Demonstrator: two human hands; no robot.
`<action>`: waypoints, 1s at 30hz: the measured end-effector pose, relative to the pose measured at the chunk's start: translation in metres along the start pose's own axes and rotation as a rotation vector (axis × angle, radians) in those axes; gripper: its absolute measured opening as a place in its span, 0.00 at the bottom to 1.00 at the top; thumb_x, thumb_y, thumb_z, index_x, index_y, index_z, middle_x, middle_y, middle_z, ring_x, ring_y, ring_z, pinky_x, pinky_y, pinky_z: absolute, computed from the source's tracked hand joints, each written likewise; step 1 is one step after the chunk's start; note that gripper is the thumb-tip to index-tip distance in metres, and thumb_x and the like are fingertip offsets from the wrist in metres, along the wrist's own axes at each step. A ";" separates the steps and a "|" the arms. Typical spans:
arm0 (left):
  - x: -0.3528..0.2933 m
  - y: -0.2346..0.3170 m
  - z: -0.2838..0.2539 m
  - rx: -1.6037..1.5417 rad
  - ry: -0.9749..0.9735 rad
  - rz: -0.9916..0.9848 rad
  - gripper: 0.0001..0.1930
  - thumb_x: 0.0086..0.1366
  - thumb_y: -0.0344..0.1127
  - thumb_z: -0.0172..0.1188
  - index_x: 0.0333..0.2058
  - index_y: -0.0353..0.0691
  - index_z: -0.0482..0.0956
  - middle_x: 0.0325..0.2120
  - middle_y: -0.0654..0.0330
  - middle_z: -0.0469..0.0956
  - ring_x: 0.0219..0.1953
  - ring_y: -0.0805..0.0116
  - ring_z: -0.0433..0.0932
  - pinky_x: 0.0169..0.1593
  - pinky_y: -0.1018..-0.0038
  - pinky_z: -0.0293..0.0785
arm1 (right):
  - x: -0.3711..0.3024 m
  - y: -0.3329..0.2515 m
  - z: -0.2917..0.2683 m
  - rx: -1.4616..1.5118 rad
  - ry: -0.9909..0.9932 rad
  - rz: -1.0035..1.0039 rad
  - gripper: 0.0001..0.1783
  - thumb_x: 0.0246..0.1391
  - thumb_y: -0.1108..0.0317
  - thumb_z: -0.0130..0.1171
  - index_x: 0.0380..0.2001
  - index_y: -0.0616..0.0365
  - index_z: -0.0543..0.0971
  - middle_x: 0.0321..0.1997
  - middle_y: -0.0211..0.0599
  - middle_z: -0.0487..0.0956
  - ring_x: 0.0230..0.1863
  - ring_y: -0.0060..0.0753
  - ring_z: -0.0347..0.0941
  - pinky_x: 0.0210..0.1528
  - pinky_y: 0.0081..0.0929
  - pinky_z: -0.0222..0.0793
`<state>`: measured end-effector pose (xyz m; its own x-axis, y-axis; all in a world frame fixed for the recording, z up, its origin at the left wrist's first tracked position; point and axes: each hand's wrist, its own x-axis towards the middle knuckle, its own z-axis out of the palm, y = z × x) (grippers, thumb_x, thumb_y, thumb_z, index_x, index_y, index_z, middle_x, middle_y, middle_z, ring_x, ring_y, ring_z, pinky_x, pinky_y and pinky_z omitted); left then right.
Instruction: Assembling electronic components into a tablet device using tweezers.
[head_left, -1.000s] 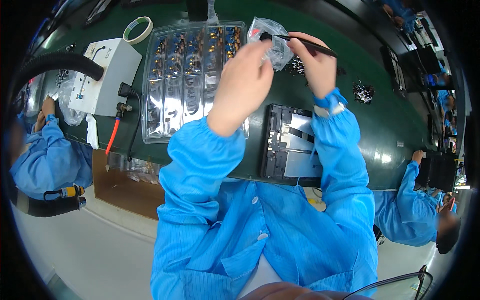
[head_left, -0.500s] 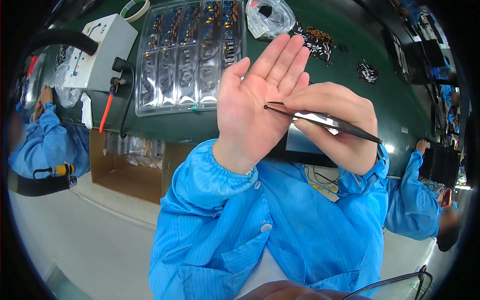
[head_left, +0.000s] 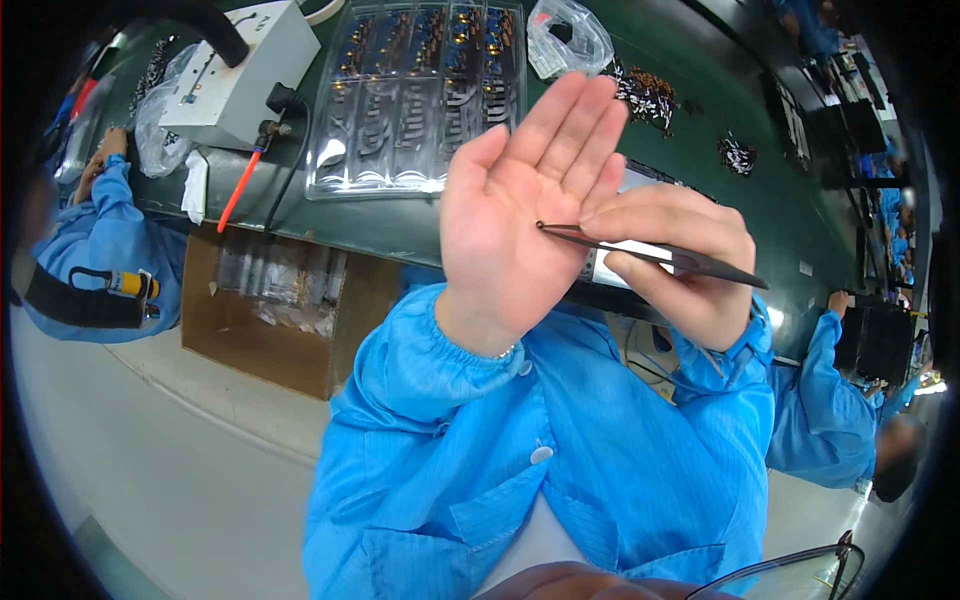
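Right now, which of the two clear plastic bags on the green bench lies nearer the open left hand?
The small clear bag at the top, just above the left hand fingertips and right of the clear tray. The other bag sits far left, beside the white box.

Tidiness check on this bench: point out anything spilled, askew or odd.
Small dark parts lie scattered loose on the green table beside the clear tray, more further right. A crumpled clear bag lies there too. Nothing looks damaged.

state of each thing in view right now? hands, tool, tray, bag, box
left hand: open, palm up, fingers straight
right hand: pinched on the tweezers
tweezers: held, tip at the left palm
clear tray: lying flat, pockets partly filled
plastic bag: crumpled, on the green table
cardboard box: open
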<state>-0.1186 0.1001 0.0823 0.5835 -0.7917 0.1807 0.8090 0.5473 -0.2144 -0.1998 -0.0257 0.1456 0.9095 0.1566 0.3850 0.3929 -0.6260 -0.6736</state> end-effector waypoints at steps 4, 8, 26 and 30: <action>-0.041 0.035 -0.005 0.122 -0.065 0.258 0.27 0.63 0.38 0.38 0.61 0.37 0.56 0.62 0.55 0.58 0.64 0.59 0.54 0.65 0.63 0.52 | 0.004 0.001 0.052 0.397 0.080 0.125 0.11 0.46 0.73 0.62 0.36 0.61 0.81 0.36 0.40 0.80 0.40 0.33 0.76 0.43 0.27 0.70; -0.093 0.102 -0.011 0.648 0.471 0.835 0.28 0.64 0.38 0.35 0.63 0.39 0.54 0.63 0.57 0.55 0.65 0.60 0.54 0.66 0.62 0.48 | 0.044 0.003 0.165 0.939 0.064 0.281 0.10 0.49 0.71 0.61 0.36 0.62 0.80 0.36 0.35 0.79 0.40 0.22 0.71 0.45 0.24 0.68; -0.197 0.212 -0.053 0.858 -0.031 0.883 0.20 0.66 0.35 0.34 0.49 0.34 0.69 0.46 0.57 0.73 0.49 0.67 0.72 0.55 0.71 0.66 | 0.115 -0.022 0.332 1.692 0.006 0.733 0.09 0.49 0.68 0.61 0.29 0.63 0.78 0.27 0.33 0.79 0.26 0.23 0.75 0.27 0.22 0.72; -0.122 0.091 -0.045 1.394 0.616 1.097 0.16 0.67 0.39 0.41 0.45 0.36 0.70 0.38 0.58 0.73 0.44 0.66 0.72 0.50 0.72 0.68 | 0.022 -0.021 0.181 1.842 0.058 0.554 0.12 0.57 0.70 0.55 0.40 0.67 0.75 0.47 0.44 0.74 0.44 0.32 0.74 0.49 0.30 0.74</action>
<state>-0.1190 0.2340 -0.0021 0.9673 0.2179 0.1298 -0.2033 0.3605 0.9103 -0.1638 0.1294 0.0543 0.9747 0.2074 -0.0830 -0.2227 0.8748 -0.4302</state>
